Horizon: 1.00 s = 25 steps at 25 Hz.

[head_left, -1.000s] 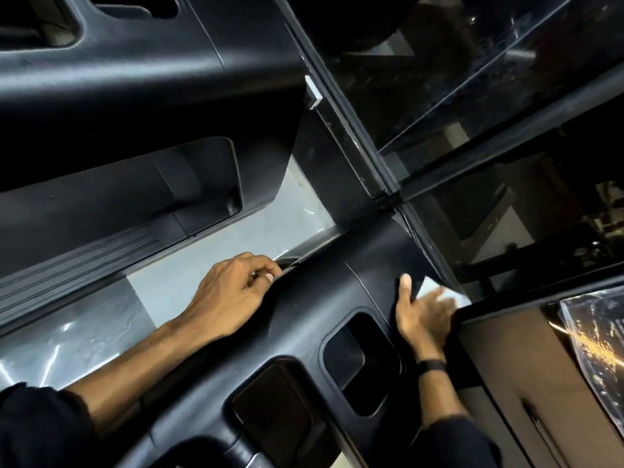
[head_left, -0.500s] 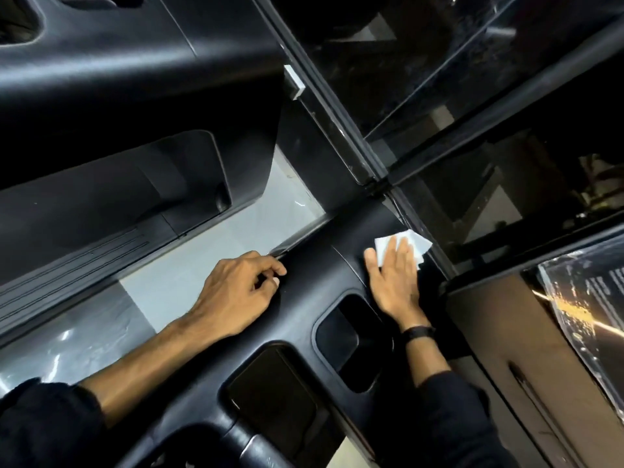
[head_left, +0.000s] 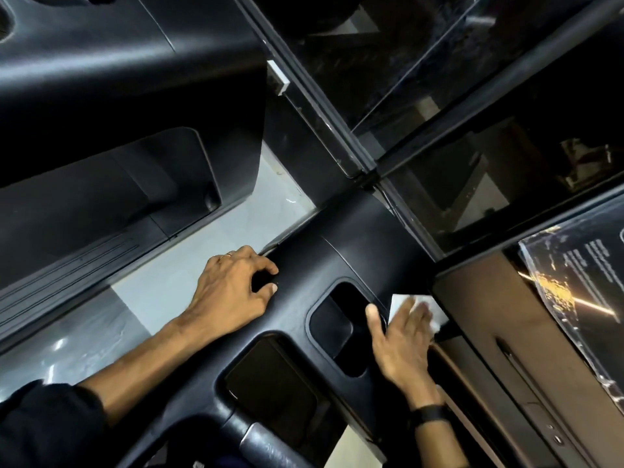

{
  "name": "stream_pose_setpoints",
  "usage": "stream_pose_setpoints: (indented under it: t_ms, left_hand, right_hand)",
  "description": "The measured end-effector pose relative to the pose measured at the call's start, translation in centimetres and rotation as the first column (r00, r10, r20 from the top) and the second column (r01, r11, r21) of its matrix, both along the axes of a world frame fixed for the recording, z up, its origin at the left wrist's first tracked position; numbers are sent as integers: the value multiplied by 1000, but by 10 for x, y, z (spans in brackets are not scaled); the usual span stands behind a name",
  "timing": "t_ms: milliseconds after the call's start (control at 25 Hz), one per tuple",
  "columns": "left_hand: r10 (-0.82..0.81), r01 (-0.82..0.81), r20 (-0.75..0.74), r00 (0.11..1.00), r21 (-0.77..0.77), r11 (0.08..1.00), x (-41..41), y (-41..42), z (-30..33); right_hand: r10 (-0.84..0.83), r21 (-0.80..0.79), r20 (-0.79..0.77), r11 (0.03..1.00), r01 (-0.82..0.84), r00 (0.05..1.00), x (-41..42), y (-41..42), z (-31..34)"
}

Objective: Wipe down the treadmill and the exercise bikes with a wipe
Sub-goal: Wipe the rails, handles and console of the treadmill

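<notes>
1. The big black treadmill console (head_left: 354, 251) fills the middle of the view, with two deep pockets cut into its top; a second black machine (head_left: 118, 79) sits to the left, and a strip of pale floor (head_left: 175, 275) shows between them
2. Dark glass panels (head_left: 506, 163) with black frames stand behind the console, and a brown cabinet (head_left: 506, 332) is on the right with a shiny plastic sheet (head_left: 580, 292) lying on it
3. The left hand (head_left: 233, 292) rests on the left edge of the console; its fingers (head_left: 266, 265) are bent and a little apart, with the tips touching the black top, and they hold nothing
4. The right hand (head_left: 401, 342) lies flat on the right edge of the console, just beside the upper pocket; its fingers (head_left: 418, 309) are straight and close together, and they press down on the wipe
5. The white wipe (head_left: 398, 302) is under the right fingers, at the console's right edge next to the brown cabinet; a corner of it sticks out past the fingertips, and the rest is hidden by the hand
6. Half a second ago the wipe and right hand were higher up, on the rounded part of the console near the glass frame; now they have slid down to beside the pocket
7. The left hand has stayed in about the same spot on the left edge
8. A black band (head_left: 429, 417) is on the right wrist, and a thin ring (head_left: 229, 254) is on a left finger
</notes>
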<state>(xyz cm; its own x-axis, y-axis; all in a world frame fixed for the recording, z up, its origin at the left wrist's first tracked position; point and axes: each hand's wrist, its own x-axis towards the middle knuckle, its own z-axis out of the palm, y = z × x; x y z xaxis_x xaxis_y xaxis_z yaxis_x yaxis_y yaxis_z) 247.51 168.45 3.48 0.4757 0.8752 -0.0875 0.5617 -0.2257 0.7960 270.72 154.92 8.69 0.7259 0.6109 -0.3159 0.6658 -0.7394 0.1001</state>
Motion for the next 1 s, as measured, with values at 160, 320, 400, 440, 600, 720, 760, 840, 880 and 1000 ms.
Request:
stream_pose_setpoints:
  t_ms: [160, 320, 400, 440, 600, 720, 760, 840, 880, 1000]
  left_hand:
    - [-12, 12, -19, 1000, -1, 1000, 0, 2, 1]
    - [-1, 1, -12, 1000, -12, 1000, 0, 3, 1]
    - [2, -2, -7, 1000, -25, 1000, 1, 4, 1]
    - [0, 0, -5, 1000, -30, 1000, 1, 5, 1]
    - [-22, 22, -3, 1000, -34, 999, -1, 9, 0]
    - [-22, 23, 21, 1000, -28, 999, -3, 8, 1]
    - [-23, 23, 33, 999, -20, 1000, -4, 7, 0]
    - [-21, 21, 40, 999, -7, 1000, -4, 5, -1]
    - [-15, 15, 40, 999, -7, 1000, -4, 5, -2]
    - [-15, 16, 47, 999, -16, 1000, -3, 7, -4]
  right_hand:
    - [-37, -43, -61, 998, 34, 997, 5, -10, 1]
    - [72, -3, 24, 997, -72, 997, -82, -75, -24]
    - [228, 42, 82, 972, -231, 970, -112, -89, -33]
    - [286, 38, 93, 956, -290, 954, -122, -86, -34]
    - [581, 93, 67, 806, -585, 811, -143, -37, -30]
    - [609, 162, 58, 776, -610, 791, -154, 2, -25]
    - [623, 163, 61, 764, -624, 780, -152, 4, -24]
    - [668, 158, 61, 727, -668, 741, -143, -10, -22]
    - [688, 144, 62, 711, -688, 723, -137, -23, -21]
    - [594, 34, 41, 803, -595, 804, -122, -59, -16]
